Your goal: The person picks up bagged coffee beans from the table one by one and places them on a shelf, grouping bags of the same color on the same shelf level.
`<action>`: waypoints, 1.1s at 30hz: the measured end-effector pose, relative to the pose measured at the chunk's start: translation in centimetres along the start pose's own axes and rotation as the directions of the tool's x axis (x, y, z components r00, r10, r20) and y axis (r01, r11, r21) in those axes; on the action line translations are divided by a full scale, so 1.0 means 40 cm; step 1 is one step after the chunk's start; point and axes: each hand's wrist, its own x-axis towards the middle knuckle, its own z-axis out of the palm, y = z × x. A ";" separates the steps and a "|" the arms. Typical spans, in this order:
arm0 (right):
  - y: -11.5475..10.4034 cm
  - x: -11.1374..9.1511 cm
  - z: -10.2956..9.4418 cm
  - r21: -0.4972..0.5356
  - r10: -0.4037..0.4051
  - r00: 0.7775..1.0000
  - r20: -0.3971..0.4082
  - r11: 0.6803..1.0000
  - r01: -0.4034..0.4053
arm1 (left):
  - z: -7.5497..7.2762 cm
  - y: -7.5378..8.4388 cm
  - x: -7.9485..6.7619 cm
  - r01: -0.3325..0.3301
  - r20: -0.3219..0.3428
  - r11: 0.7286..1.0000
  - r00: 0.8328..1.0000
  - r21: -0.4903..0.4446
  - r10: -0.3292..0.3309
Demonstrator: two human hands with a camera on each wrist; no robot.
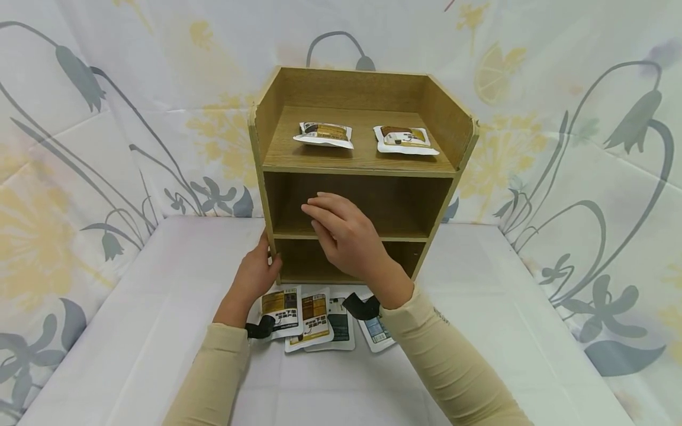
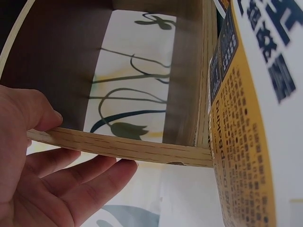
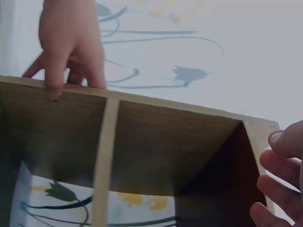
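A small wooden shelf [image 1: 360, 171] with an open top tray and two compartments below stands on the white cloth. My left hand [image 1: 256, 271] grips its left side panel low down; in the left wrist view the thumb [image 2: 42, 113] lies inside the panel edge and the fingers lie along the outside. My right hand [image 1: 348, 234] is raised in front of the middle compartment, fingers loosely bent, holding nothing. In the right wrist view its fingers [image 3: 279, 179] overlap the shelf's edge. Two white-edged pouches, a left one [image 1: 324, 135] and a right one [image 1: 406, 140], lie on the top board.
Several flat printed pouches lie on the cloth before the shelf: a brown-and-white one [image 1: 282, 310], an orange one [image 1: 315, 322], a dark green one [image 1: 342, 325] and a blue one [image 1: 377, 332], partly behind the right wrist. Flower-patterned cloth [image 1: 160, 118] hangs behind and at both sides.
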 end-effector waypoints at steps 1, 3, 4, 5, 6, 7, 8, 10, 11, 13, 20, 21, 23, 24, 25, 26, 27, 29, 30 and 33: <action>-0.001 -0.005 0.004 0.003 0.000 1.000 0.002 1.000 0.000 | 0.000 0.000 0.000 -0.001 0.002 1.000 1.000 -0.002 0.001; -0.004 -0.014 0.010 0.013 0.004 1.000 0.010 1.000 -0.005 | -0.001 0.000 0.000 0.002 0.006 1.000 1.000 -0.006 -0.002; -0.005 -0.019 0.013 0.015 0.008 1.000 0.016 1.000 -0.008 | -0.001 0.002 0.000 0.005 0.008 1.000 1.000 -0.008 -0.005; -0.006 -0.023 0.016 0.016 0.011 1.000 0.022 1.000 -0.011 | -0.002 0.003 0.000 0.005 0.009 1.000 1.000 -0.011 -0.005; -0.006 -0.027 0.019 0.017 0.013 1.000 0.029 1.000 -0.014 | -0.002 0.003 -0.001 0.004 0.008 1.000 1.000 -0.013 -0.004; -0.007 -0.032 0.022 0.020 0.016 0.999 0.035 1.000 -0.017 | -0.002 0.004 -0.001 0.004 0.008 1.000 1.000 -0.016 -0.004; -0.008 -0.036 0.025 0.025 0.019 0.999 0.042 0.999 -0.020 | -0.002 0.004 -0.001 0.004 0.006 1.000 1.000 -0.020 -0.004; -0.010 -0.043 0.030 0.032 0.024 0.998 0.055 0.999 -0.025 | -0.001 0.005 -0.001 0.003 0.003 1.000 1.000 -0.022 -0.003; -0.011 -0.047 0.032 0.036 0.026 0.998 0.060 0.999 -0.028 | -0.001 0.005 -0.001 0.000 0.000 1.000 1.000 -0.023 0.000; -0.014 -0.053 0.037 0.051 0.030 0.997 0.073 0.998 -0.034 | 0.000 0.006 -0.001 -0.001 -0.001 1.000 1.000 -0.022 0.001; -0.023 -0.078 0.057 0.078 0.033 0.990 0.136 0.996 -0.044 | -0.003 0.008 -0.004 0.003 -0.003 1.000 1.000 -0.024 -0.003; -0.024 -0.082 0.060 0.076 0.032 0.989 0.144 0.996 -0.043 | -0.004 0.008 -0.005 0.002 -0.002 1.000 1.000 -0.025 -0.002; -0.026 -0.089 0.065 0.075 0.031 0.987 0.155 0.996 -0.043 | -0.004 0.009 -0.005 0.006 0.004 1.000 1.000 -0.027 -0.005; -0.027 -0.092 0.068 0.074 0.030 0.987 0.160 0.996 -0.043 | -0.004 0.009 -0.005 0.008 0.007 1.000 1.000 -0.029 -0.008; -0.028 -0.095 0.070 0.069 0.030 0.985 0.168 0.997 -0.042 | -0.004 0.009 -0.004 0.011 0.012 0.999 1.000 -0.030 -0.010; -0.029 -0.099 0.073 0.066 0.028 0.984 0.174 0.997 -0.040 | -0.004 0.008 -0.004 0.011 0.014 0.999 1.000 -0.031 -0.010; -0.030 -0.102 0.075 0.063 0.027 0.983 0.182 0.997 -0.040 | -0.005 0.008 -0.004 0.010 0.016 0.999 1.000 -0.030 -0.009; -0.033 -0.107 0.079 0.061 0.031 0.980 0.198 0.997 -0.043 | -0.005 0.008 -0.004 0.012 0.016 0.999 1.000 -0.030 -0.011; -0.034 -0.110 0.081 0.061 0.031 0.978 0.207 0.997 -0.044 | -0.005 0.008 -0.004 0.011 0.015 1.000 1.000 -0.029 -0.011; -0.038 -0.119 0.089 0.064 0.034 0.971 0.237 0.997 -0.050 | -0.005 0.007 -0.005 0.017 0.017 0.999 1.000 -0.028 -0.016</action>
